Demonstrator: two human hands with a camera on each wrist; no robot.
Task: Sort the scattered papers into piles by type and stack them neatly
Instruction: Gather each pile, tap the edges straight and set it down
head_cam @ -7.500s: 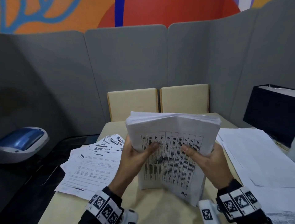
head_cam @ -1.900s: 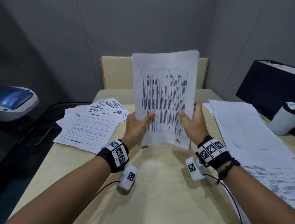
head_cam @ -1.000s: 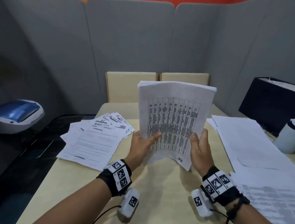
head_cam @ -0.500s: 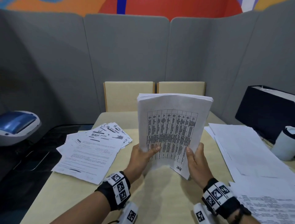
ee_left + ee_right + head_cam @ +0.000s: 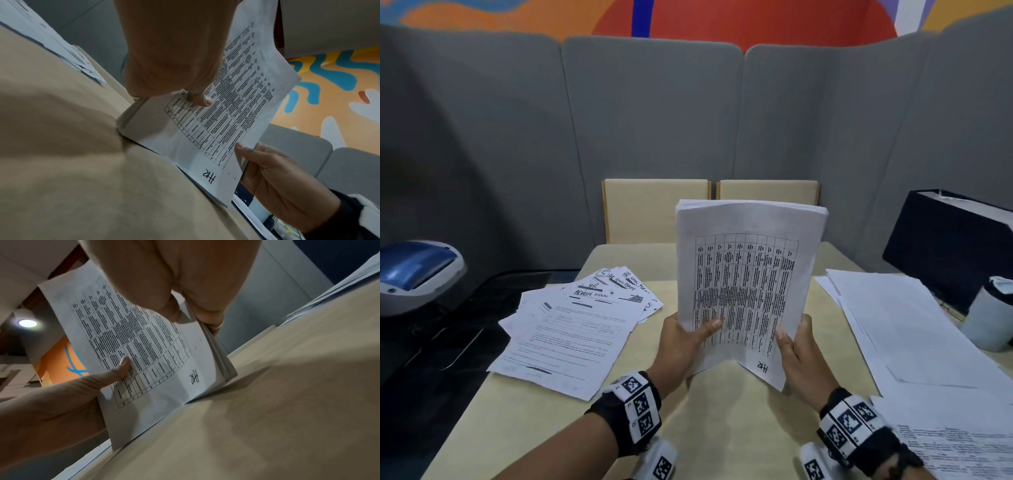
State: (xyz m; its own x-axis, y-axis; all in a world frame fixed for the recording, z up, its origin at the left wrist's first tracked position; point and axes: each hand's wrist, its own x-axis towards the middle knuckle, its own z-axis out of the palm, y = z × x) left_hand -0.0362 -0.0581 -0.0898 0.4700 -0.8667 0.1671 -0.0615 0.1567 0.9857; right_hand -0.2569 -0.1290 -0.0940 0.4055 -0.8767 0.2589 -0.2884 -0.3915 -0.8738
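Note:
A thick stack of white sheets [image 5: 748, 274], its front page a printed table marked "HR", stands upright on its lower edge on the beige table [image 5: 722, 428]. My left hand [image 5: 685, 337] grips its left side, thumb across the front page. Gripping the right side is my right hand [image 5: 796, 346], thumb in front and fingers behind. In the left wrist view the stack [image 5: 216, 121] meets the tabletop, with my left thumb on the table print. The right wrist view shows the stack [image 5: 148, 356] pinched by my right hand. A fanned pile of forms [image 5: 575, 329] headed "HR ADMIN FORM" lies at the left.
More white sheets [image 5: 900, 329] spread along the table's right side, with printed pages [image 5: 962, 448] nearer me. A dark box [image 5: 948, 246] and a white cup [image 5: 993, 315] stand at the right. A blue-and-white device [image 5: 414, 274] sits at the left. Grey partitions surround the booth.
Over the last second the stack has stayed upright between both hands, dropping slightly with its lower edge on the table. My view has tilted upward. The piles on the table have not moved.

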